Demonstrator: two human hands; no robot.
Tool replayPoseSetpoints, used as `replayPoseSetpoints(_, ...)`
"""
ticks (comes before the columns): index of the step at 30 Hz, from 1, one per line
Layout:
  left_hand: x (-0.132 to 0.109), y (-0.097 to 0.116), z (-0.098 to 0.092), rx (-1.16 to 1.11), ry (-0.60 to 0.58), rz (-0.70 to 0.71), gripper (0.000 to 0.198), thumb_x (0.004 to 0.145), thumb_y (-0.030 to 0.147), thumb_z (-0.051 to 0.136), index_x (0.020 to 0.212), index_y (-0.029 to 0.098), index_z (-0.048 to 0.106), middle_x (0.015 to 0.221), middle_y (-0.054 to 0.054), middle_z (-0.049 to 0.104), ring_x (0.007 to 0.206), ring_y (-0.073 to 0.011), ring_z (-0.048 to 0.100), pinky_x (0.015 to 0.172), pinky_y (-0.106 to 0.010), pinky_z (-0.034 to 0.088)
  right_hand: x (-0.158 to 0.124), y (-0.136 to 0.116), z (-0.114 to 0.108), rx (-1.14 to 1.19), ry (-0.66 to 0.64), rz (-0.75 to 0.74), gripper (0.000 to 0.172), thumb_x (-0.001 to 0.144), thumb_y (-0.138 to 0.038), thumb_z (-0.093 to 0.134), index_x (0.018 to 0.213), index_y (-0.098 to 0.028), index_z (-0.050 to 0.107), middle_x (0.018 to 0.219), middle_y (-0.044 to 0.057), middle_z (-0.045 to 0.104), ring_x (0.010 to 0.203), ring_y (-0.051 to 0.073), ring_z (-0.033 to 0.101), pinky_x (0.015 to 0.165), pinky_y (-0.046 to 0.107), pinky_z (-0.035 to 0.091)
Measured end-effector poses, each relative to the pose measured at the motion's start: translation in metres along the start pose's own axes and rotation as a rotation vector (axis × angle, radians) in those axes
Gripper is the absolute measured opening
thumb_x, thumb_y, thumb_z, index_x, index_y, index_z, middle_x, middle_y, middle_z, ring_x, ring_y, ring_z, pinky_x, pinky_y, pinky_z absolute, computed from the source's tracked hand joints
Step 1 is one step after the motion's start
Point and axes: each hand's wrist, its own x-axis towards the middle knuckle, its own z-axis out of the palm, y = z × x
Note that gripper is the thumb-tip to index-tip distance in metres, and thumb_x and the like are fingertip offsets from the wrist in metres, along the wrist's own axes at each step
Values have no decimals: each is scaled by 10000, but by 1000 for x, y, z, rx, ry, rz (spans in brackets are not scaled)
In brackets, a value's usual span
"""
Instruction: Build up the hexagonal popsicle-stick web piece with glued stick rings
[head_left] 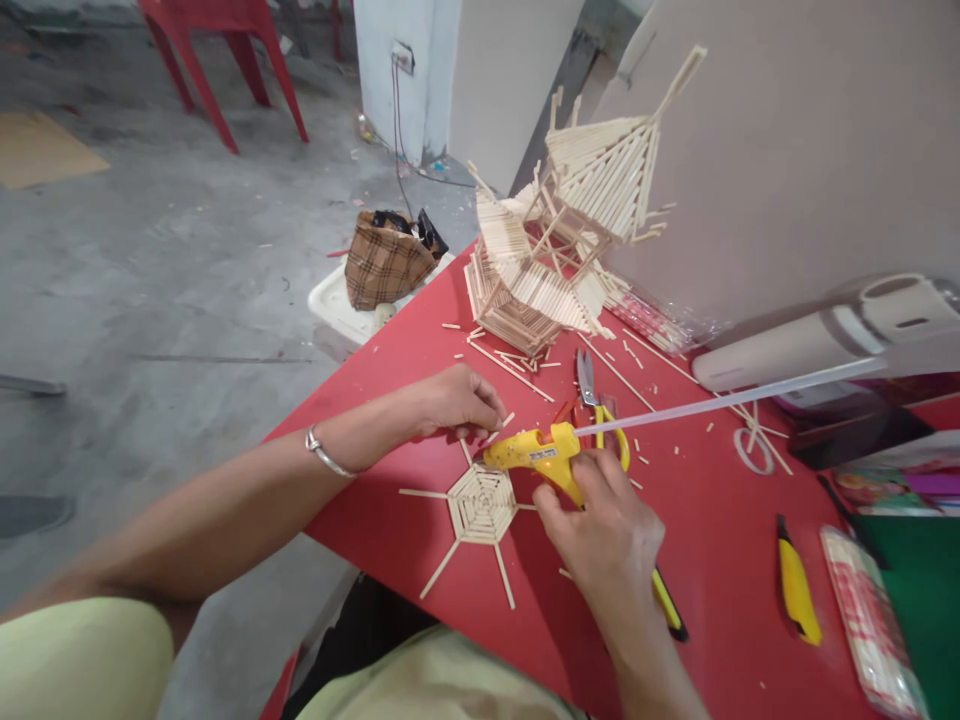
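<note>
My right hand [604,525] is wrapped around a yellow hot glue gun [531,452]. A long clear glue stick [720,402] juts out of its back. The nozzle points left, over the upper edge of a small web-shaped piece of thin wooden sticks [484,505], which lies flat with spokes sticking out. My left hand [463,402], a bracelet on its wrist, is pinched just above the web. A short wooden stick [504,426] shows at its fingertips. Behind the glue gun lie scissors [586,378], partly hidden.
A stick-built pagoda model [525,260] stands at the table's far corner. Stick offcuts [517,365] lie around it. On the right are a cardboard tube [780,350], tape roll [753,452], yellow cutter [798,585] and packed sticks [874,620]. A plaid bag [390,262] sits beyond the table's left edge.
</note>
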Motion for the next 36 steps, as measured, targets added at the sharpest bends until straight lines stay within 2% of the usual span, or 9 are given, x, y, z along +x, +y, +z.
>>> replayPoseSetpoints(8,0,2,1,4,-3,-1,64,659,148,673,720,133,688,489,3,620,421,-95,504,403,-210,334,-18,12,-3,112,-1,111,366,862,-515,609,970,-170,660,897,65,686,742,173,615,592,253,404)
replayPoseSetpoints(12,-3,3,1,53,-1,0,56,642,155,682,694,132,683,501,-1,624,420,-90,492,394,-207,341,-41,40,-9,298,-162,513,569,758,-723,629,916,-179,677,705,16,636,600,155,555,571,258,416)
replayPoseSetpoints(16,-7,7,1,116,-39,17,62,634,169,672,678,128,686,496,0,617,429,-93,498,410,-211,385,-70,85,-11,497,-303,942,664,687,-725,687,1077,-187,700,642,-19,622,558,148,544,537,249,422)
replayPoseSetpoints(22,-3,9,0,218,-91,-5,100,621,198,662,692,138,700,528,-9,636,469,-111,532,432,-219,412,-102,154,8,699,-203,1153,710,695,-703,679,1123,-137,702,813,52,688,706,197,610,656,304,489)
replayPoseSetpoints(26,0,17,-1,368,-145,-7,87,607,200,653,659,151,701,541,-6,639,500,-114,551,462,-212,424,-99,169,8,258,-235,907,671,816,-704,503,1049,-120,738,906,152,697,903,318,626,811,450,485)
replayPoseSetpoints(29,4,24,-1,477,-173,-29,96,600,194,627,641,156,705,540,3,632,496,-105,537,464,-199,410,-86,133,-4,-68,-1,600,603,887,-607,484,1137,-106,706,1111,217,645,1072,364,576,928,519,435)
replayPoseSetpoints(31,6,25,-1,530,-215,-33,116,603,193,608,642,157,711,543,4,627,503,-104,533,466,-193,403,-76,87,-10,98,91,396,417,933,-476,522,1152,-165,693,1080,153,656,1008,277,611,900,420,477)
replayPoseSetpoints(34,10,25,0,595,-231,-16,135,600,190,595,648,161,718,557,4,626,525,-108,536,467,-186,385,-68,15,-10,507,-120,70,355,941,-407,568,1231,-214,636,1076,100,651,958,209,620,837,330,512)
replayPoseSetpoints(36,10,26,1,629,-236,-11,137,601,188,588,644,163,715,564,4,623,526,-107,526,466,-188,371,-68,-16,-3,627,-159,-47,380,909,-426,621,1207,-192,642,1067,105,649,943,217,615,791,334,521)
